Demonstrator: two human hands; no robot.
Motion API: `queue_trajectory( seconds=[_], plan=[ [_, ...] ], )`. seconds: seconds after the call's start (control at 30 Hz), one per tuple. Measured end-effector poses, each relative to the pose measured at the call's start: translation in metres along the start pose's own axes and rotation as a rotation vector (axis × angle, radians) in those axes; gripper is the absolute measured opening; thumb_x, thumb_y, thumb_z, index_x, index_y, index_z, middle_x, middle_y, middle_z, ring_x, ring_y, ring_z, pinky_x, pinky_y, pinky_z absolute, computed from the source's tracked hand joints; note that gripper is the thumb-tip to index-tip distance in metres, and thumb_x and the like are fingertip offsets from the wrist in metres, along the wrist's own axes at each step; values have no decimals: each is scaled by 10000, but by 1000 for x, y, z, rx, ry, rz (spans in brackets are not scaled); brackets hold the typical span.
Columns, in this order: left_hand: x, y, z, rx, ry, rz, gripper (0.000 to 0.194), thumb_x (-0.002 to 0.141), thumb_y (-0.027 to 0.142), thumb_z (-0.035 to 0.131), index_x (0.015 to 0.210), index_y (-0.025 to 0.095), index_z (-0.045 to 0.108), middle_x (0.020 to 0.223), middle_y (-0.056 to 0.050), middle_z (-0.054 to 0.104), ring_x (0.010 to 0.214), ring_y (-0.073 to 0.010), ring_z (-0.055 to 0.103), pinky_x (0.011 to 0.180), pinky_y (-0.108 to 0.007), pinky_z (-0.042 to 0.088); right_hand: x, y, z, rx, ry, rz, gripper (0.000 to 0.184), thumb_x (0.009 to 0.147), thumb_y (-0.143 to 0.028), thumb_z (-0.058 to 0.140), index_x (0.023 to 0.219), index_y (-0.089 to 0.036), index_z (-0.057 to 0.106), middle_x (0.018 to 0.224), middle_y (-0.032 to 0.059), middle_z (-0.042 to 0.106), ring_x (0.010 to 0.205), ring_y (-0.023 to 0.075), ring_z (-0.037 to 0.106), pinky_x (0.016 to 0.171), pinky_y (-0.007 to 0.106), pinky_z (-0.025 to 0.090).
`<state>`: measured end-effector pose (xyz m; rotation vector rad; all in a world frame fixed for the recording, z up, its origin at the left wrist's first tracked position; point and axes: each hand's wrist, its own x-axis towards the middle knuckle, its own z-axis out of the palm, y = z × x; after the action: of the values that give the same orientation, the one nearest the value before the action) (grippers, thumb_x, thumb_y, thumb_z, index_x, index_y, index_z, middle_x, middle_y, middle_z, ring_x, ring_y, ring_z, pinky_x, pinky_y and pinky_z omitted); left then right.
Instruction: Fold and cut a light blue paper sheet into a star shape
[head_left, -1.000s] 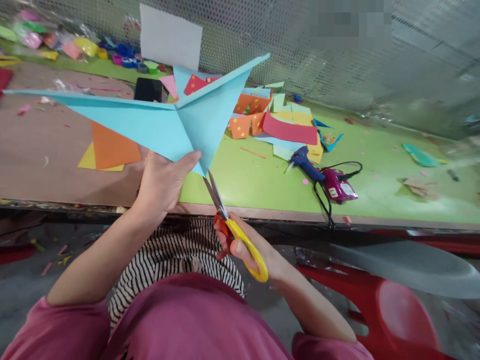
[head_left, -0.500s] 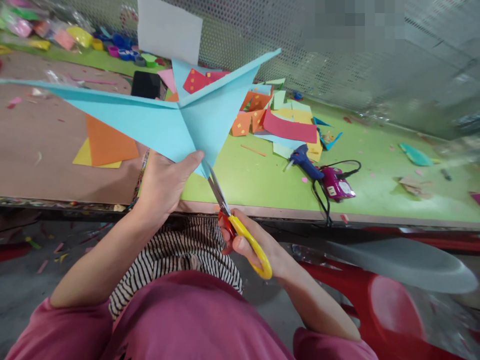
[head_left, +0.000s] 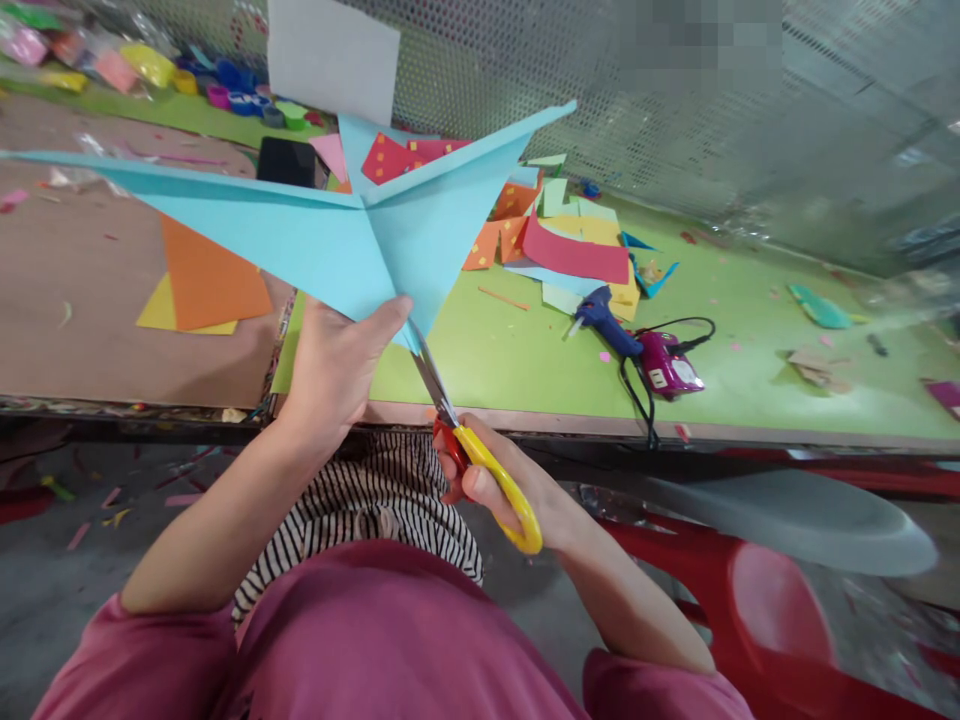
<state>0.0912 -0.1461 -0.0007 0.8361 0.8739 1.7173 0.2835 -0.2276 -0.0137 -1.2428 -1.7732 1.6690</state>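
My left hand [head_left: 334, 365] pinches the lower point of a large folded light-blue paper [head_left: 337, 235], thumb on top, holding it up over the table's front edge. Its two long wings spread to the left and up to the right. My right hand [head_left: 499, 490] is closed round the yellow and red handles of a pair of scissors [head_left: 469, 435]. The blades point up and left and meet the paper's bottom tip right beside my left thumb.
A blue and magenta glue gun [head_left: 637, 345] with a black cord lies on the green table [head_left: 525, 370]. Coloured paper scraps [head_left: 574, 255] pile behind it; orange and yellow sheets [head_left: 202, 290] lie on the brown board. A mesh wall stands behind. A red stool [head_left: 780, 610] is at right.
The scissor blades have pushed slightly further into the paper's tip. The paper and both hands have shifted a little up and right; the view drifted slightly.
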Motion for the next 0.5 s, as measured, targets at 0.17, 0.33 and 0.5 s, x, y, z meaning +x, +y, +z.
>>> queue_trajectory(
  seconds=[0.17,0.33,0.5],
  plan=[
    [0,-1,2,-4,-20,-5,435,668,170,796,1078,269,690,926,-14,757,1030,-261,699,1028,-432,545,2,5,-3,-44,5,-5,726,809,-900,532,1051,-215,524,897,25,563,756,143,518,653,308,512],
    [-2,-1,2,63,-36,-23,383,704,256,830,1054,331,695,980,-12,754,1146,-295,668,1052,-445,537,-2,-2,1,-19,26,4,706,824,-883,539,1062,-218,526,894,25,562,772,148,523,668,310,513],
    [-2,-5,3,40,-18,-14,367,698,251,830,1031,331,699,961,1,756,1098,-275,682,1065,-438,535,-3,-8,2,-17,55,12,702,824,-884,538,1047,-219,517,904,29,556,785,154,528,682,317,515]
  ],
)
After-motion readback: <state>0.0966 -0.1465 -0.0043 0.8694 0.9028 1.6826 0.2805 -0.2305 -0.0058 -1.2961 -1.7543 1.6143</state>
